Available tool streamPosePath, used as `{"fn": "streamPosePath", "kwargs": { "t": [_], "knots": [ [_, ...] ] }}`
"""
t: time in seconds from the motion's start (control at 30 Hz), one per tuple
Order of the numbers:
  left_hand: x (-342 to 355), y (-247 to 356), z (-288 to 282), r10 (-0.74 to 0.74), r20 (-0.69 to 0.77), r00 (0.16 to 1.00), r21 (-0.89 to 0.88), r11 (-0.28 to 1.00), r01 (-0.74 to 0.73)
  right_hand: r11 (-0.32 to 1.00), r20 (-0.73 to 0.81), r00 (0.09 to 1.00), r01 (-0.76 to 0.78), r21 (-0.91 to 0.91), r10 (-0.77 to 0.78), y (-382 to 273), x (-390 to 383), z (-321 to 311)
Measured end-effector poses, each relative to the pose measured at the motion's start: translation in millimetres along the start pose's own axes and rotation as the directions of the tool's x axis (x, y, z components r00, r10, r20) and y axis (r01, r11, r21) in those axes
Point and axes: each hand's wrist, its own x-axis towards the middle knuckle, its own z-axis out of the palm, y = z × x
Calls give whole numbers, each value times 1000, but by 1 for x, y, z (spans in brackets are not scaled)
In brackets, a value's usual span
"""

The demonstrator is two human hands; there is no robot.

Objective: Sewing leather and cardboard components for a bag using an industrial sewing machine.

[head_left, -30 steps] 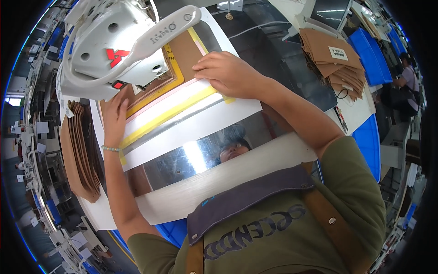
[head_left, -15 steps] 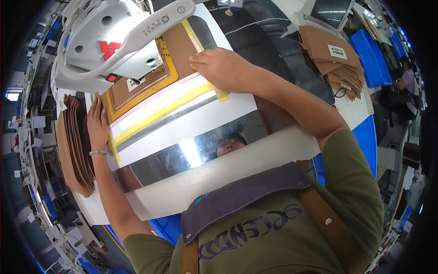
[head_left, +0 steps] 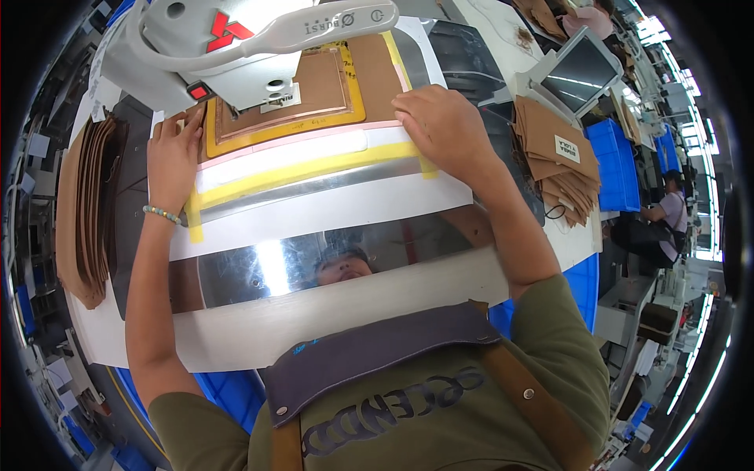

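Under a white sewing machine head lies a brown sheet inside a yellow-edged frame with an inner copper-coloured border. A white label on the brown material is partly hidden by the machine. Beneath is a white board with yellow and pink tape strips. My left hand, wearing a bead bracelet, rests on the left edge of the work, fingers stretched forward and slightly apart. At the right edge, my right hand has its fingers curled together against the brown sheet; its fingertips are partly hidden.
Brown pieces stand stacked at left; another brown pile lies right, beside a blue bin and a screen. A shiny metal plate borders the near table edge. A seated person is further right.
My view has turned, shifting the bench leftward and the screen more into sight. My left fingers are bent more, with a wider gap among them. Both hands stay at the work's sides.
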Motion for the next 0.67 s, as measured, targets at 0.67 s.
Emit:
{"fn": "streamPosePath", "kwargs": {
  "t": [0.67],
  "knots": [
    [24, 24, 28, -402, 199, 894, -754, 520, 401, 870, -273, 876, -265, 416, 397, 45, -5, 26]
  ]
}}
